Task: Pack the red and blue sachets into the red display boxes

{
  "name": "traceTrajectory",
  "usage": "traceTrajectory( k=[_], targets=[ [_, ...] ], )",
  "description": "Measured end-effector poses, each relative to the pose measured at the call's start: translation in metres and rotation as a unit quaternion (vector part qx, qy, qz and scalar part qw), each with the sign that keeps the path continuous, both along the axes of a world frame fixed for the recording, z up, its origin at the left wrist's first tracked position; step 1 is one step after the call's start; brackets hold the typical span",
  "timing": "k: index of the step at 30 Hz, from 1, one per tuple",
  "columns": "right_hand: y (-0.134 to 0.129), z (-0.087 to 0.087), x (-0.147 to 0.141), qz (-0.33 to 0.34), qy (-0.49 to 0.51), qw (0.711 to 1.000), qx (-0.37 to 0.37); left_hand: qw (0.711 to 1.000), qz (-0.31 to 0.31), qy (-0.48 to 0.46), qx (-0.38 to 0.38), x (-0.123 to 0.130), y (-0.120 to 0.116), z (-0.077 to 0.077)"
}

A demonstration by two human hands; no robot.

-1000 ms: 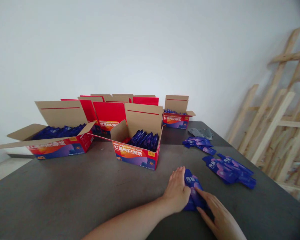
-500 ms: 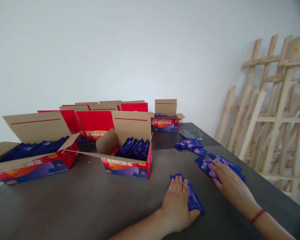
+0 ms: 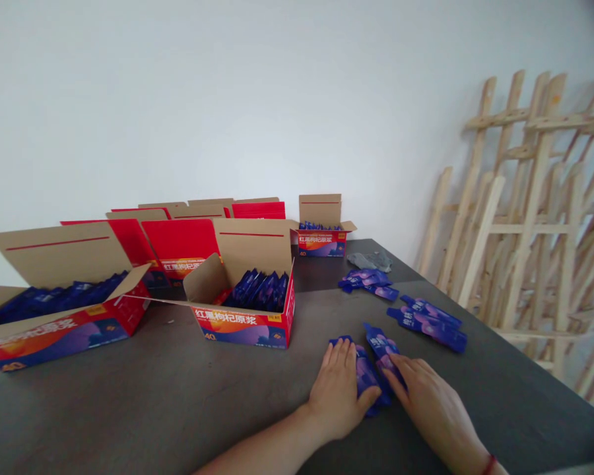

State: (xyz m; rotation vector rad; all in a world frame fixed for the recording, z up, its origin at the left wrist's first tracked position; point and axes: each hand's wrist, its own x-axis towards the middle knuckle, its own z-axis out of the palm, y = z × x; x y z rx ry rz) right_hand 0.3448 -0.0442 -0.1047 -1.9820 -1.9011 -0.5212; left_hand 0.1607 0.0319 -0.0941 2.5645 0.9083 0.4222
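My left hand [image 3: 337, 390] lies over a small stack of blue-purple sachets [image 3: 365, 371] on the dark table, its fingers across the far end and its thumb along the near side. Close to its right, my right hand [image 3: 428, 399] grips another sachet [image 3: 380, 341] between thumb and fingers. This sachet slants against the stack's right side. The stack's left part is hidden under my left hand. Beyond my right hand, a few loose sachets [image 3: 428, 321] lie flat, with another small pile [image 3: 366, 280] farther back.
An open box [image 3: 242, 326] partly filled with upright sachets stands left of my hands. A fuller open box [image 3: 64, 333] is at far left, another [image 3: 321, 244] at the back. Red boxes [image 3: 181, 241] line the rear. Grey plastic [image 3: 369, 262] lies near the table's right edge; wooden easels [image 3: 519, 231] lean beyond.
My right hand has moved left from the loose sachets to beside the stack, bringing one sachet along. My left hand stays on the stack. The view has shifted slightly right.
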Motion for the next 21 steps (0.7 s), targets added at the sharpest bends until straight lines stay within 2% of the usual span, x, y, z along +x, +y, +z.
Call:
traceTrajectory(
  k=[4,7,10,15,18,21],
  targets=[
    [-0.005,-0.004,-0.017,0.030,0.032,0.999,0.007,1.000,0.009,-0.021,-0.015,-0.002,0.000,0.008],
    [-0.006,-0.009,-0.016,0.034,0.023,0.999,-0.001,1.000,-0.007,-0.025,-0.016,-0.002,0.000,0.010],
    [-0.005,-0.017,0.000,0.028,-0.006,0.999,-0.016,1.000,-0.013,-0.021,0.003,-0.002,-0.001,0.009],
    [0.003,-0.029,0.046,0.000,-0.044,0.999,-0.011,0.999,0.001,-0.018,0.039,-0.002,-0.005,0.009],
    [0.004,-0.025,0.055,0.001,-0.027,1.000,0.003,0.999,0.007,-0.013,0.042,-0.003,-0.007,0.009],
    [0.000,-0.013,0.037,-0.005,-0.004,0.999,0.031,0.999,0.005,-0.014,0.044,-0.002,-0.009,0.010]
  ],
)
